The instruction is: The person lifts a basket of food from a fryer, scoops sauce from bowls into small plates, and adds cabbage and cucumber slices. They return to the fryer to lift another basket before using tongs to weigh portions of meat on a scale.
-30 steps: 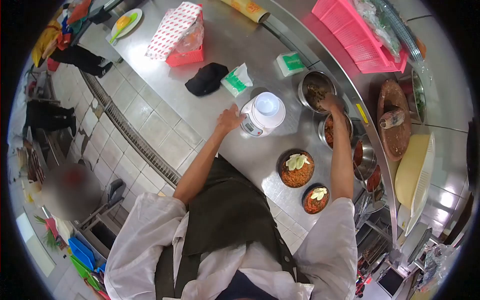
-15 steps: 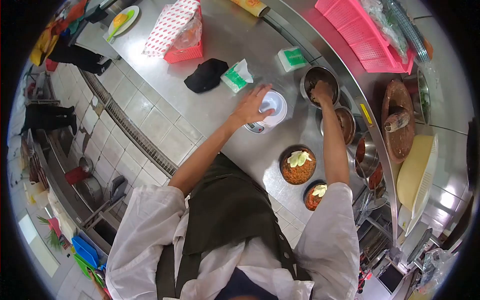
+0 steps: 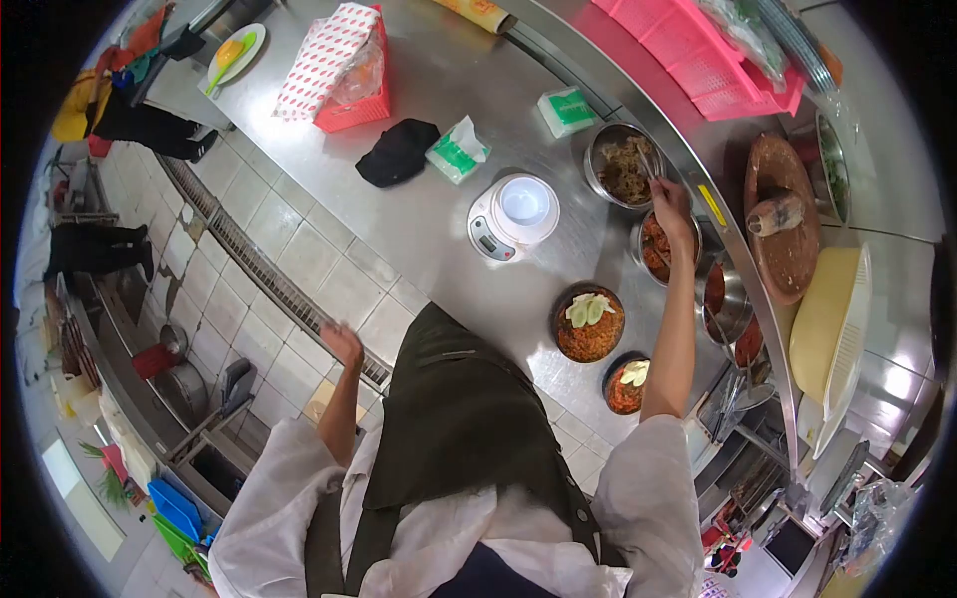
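My right hand [image 3: 673, 211] is closed on a slim metal utensil [image 3: 648, 164], whose far part reaches into a steel bowl [image 3: 595, 183] of brownish shredded food. Just below that hand, another steel bowl [image 3: 638, 261] holds reddish food, partly hidden by my forearm. My left hand [image 3: 342, 344] is empty, fingers apart, out past the counter edge and above the floor. A white kitchen scale [image 3: 490, 235] carries a small white bowl [image 3: 525, 202]. Two dark bowls of orange-red food, a larger one [image 3: 588, 344] and a smaller one [image 3: 625, 396], have pale green slices on top.
Tissue packs [image 3: 459, 149] [image 3: 566, 112], a black cap [image 3: 397, 152] and a red basket [image 3: 364, 105] lie on the steel counter. A shelf [image 3: 720, 189] along the right bears pink baskets [image 3: 688, 62] and a stone mortar [image 3: 783, 264]. Another person [image 3: 135, 120] stands far left.
My left hand has left the scale and moved down and left, off the counter. My right hand has come out of the brownish food's bowl and now holds the utensil.
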`<state>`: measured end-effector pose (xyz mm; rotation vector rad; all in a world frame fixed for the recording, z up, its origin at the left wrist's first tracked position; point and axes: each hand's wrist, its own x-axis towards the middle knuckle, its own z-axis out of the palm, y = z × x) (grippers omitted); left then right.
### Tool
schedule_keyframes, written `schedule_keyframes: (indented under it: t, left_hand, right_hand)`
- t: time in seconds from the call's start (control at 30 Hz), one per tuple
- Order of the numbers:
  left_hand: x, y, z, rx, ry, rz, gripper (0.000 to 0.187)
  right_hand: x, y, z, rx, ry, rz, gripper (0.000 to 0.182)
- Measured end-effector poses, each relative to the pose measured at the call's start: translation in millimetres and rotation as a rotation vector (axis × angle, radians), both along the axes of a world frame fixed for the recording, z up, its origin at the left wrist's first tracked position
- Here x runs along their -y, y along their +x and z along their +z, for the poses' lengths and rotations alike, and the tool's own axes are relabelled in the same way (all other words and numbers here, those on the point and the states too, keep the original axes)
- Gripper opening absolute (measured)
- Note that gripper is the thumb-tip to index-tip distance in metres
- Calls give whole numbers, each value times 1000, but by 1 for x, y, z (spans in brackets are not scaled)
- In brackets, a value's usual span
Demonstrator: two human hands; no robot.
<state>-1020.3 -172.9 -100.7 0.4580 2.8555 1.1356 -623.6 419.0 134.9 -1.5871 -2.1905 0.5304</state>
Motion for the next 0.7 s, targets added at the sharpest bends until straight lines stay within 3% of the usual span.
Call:
schedule_keyframes:
  t: [0.03,0.13,0.17,0.27,0.3,0.33,0.43,0.47,0.57,0.7]
  left_hand:
    - [39,12,-25,96,-91,176,31]
    - [120,47,-74,543,-418,652,38]
    - [140,58,-90,717,-429,656,41]
    - [179,83,-81,1212,-157,250,37]
    - [181,75,-96,1165,-57,49,36]
    - [180,77,-86,1190,-28,26,36]
    - [147,73,-17,1145,50,109,37]
    - [145,68,-10,1026,55,114,37]
    - [157,57,8,912,193,193,38]
    - [172,59,8,860,-12,259,47]
  right_hand:
    - [10,2,-1,-50,86,24,41]
    - [68,-21,51,-92,28,-28,41]
    - [77,-23,52,-162,-29,-16,41]
    - [99,-32,44,-328,-172,50,39]
    - [111,-40,47,-350,-178,73,39]
    - [125,-50,54,-366,-188,98,39]
    - [166,-71,47,-354,-83,169,37]
    - [176,-78,40,-343,-25,186,36]
    - [203,-97,21,-22,-215,159,35]
    - [215,-103,15,123,-145,186,38]
